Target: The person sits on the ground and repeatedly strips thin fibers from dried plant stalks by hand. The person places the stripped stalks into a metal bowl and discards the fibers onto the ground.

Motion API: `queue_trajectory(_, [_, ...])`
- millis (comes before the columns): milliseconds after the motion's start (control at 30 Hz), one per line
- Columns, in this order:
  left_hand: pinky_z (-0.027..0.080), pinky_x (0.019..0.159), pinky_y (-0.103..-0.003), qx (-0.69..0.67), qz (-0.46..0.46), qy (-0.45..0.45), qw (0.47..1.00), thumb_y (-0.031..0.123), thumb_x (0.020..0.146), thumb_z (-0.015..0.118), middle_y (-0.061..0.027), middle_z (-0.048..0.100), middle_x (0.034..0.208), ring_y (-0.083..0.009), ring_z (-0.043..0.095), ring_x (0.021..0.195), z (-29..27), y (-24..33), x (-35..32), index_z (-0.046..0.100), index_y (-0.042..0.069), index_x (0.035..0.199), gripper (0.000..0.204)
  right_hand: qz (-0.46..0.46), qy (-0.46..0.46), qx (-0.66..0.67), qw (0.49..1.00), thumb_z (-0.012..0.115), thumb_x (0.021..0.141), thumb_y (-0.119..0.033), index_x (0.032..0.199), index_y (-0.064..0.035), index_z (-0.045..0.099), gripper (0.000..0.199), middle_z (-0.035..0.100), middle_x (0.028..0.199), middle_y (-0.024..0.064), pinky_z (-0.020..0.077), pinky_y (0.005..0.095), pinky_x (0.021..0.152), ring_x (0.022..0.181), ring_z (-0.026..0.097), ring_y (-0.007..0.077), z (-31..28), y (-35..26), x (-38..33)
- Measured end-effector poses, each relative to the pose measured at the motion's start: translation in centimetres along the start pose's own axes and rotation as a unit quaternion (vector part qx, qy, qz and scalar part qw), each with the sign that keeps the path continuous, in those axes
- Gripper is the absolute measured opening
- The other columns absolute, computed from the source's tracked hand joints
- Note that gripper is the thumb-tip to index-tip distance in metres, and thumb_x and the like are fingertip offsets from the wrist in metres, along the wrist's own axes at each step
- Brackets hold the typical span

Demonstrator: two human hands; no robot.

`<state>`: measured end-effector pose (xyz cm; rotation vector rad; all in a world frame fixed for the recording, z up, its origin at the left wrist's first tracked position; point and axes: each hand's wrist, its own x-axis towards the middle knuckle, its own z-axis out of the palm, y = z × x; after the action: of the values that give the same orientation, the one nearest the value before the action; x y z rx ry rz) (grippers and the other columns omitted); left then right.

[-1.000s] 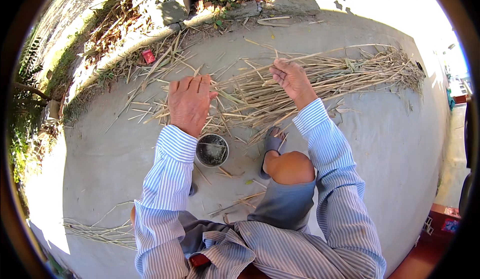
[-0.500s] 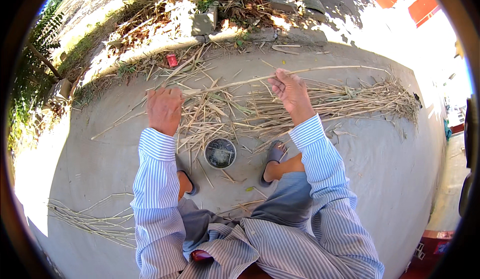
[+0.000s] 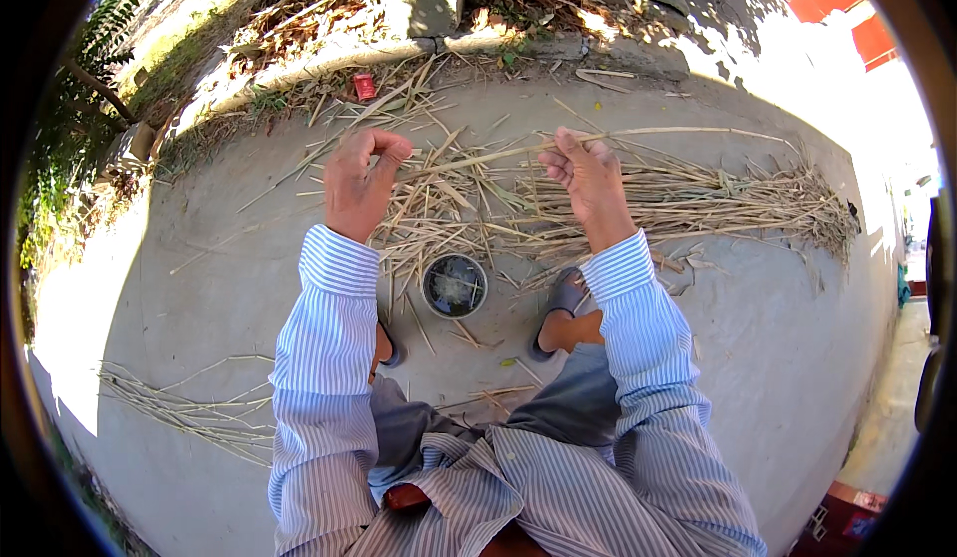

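Left hand was curled shut, right hand pinching a long thin dry straw stalk, mid-upper frame, over the loose dry straw pile w/ round dark pot below. Risk: brittle stalk could've snapped if bent hard, or slipped from the light pinch.

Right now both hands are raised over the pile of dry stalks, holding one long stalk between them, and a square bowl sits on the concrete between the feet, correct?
Not quite: the bowl is round, not square, as the head view shows. The rest stands: the left hand and right hand hold one long stalk between them above the pile of dry stalks.
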<state>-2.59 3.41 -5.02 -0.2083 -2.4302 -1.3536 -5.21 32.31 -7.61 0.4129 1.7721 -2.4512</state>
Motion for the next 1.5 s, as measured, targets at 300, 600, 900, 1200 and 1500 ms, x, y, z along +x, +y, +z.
queue_trajectory(300, [0.047,0.068,-0.036,-0.001,0.09,0.016,0.996,0.023,0.08,0.072,-0.0084,0.068,0.077,-0.0212,0.064,0.072,2.6,0.1,-0.6,0.064,0.005,0.092,0.023,0.014,0.011,-0.028,0.999,0.072,0.085,-0.033,0.1,0.0046,0.057,0.043,0.065,0.084,0.0103,0.0498,0.0231,0.061,0.074,0.066,0.0148,0.9,-0.3,0.3])
queue_trajectory(600, [0.045,0.071,-0.038,0.377,0.203,0.111,0.897,0.035,0.087,0.063,-0.0076,0.067,0.075,-0.0234,0.061,0.071,0.1,-1.1,1.9,0.065,0.004,0.087,0.03,0.019,0.015,-0.036,0.999,0.071,0.086,-0.029,0.104,0.0089,0.059,0.043,0.068,0.084,0.0137,0.0506,0.0238,0.058,0.072,0.067,0.0168,1.9,0.8,0.4])
queue_trajectory(900, [0.041,0.072,-0.039,0.186,0.035,-0.128,0.974,0.029,0.082,0.067,-0.0073,0.065,0.073,-0.0259,0.059,0.071,-3.9,-4.5,1.9,0.065,0.007,0.077,0.023,-0.013,0.06,0.041,0.997,0.07,0.086,-0.025,0.102,0.0016,0.057,0.033,0.064,0.088,0.0094,0.0518,0.025,0.065,0.078,0.065,0.0176,-1.4,-1.7,1.7])
queue_trajectory(1200, [0.04,0.07,-0.037,0.17,0.2,-0.075,0.962,0.03,0.084,0.067,-0.0064,0.066,0.075,-0.0224,0.06,0.071,2.1,0.4,0.8,0.067,0.007,0.085,0.023,0.012,-0.064,0.061,0.996,0.067,0.089,-0.024,0.106,0.0024,0.057,0.033,0.066,0.091,0.0098,0.0519,0.0262,0.067,0.082,0.066,0.0184,2.7,1.4,-0.7])
queue_trajectory(1500, [0.05,0.065,-0.026,-0.082,-0.118,-0.255,0.956,0.019,0.085,0.07,-0.0047,0.067,0.077,-0.0113,0.064,0.071,0.0,-2.5,1.3,0.066,0.0,0.089,0.02,-0.027,-0.058,0.058,0.996,0.066,0.09,-0.02,0.107,0.0018,0.058,0.029,0.067,0.096,0.0118,0.0536,0.0255,0.07,0.084,0.067,0.0194,0.6,0.1,0.2])
